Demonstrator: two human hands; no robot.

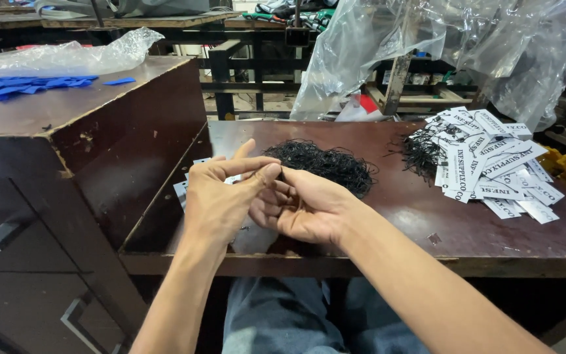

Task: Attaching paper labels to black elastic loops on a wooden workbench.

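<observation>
My left hand and my right hand meet over the near part of a dark brown table. The fingertips of both pinch together near a thin black string, and a white paper tag shows partly behind my left hand. Whether the string is threaded through the tag is hidden by my fingers. Just beyond my hands lies a heap of black string loops. A pile of white printed tags with strings attached lies at the right of the table.
A taller brown cabinet stands at the left, with blue pieces and clear plastic wrap on top. A big clear plastic bag hangs behind the table. My legs in jeans show below the table edge.
</observation>
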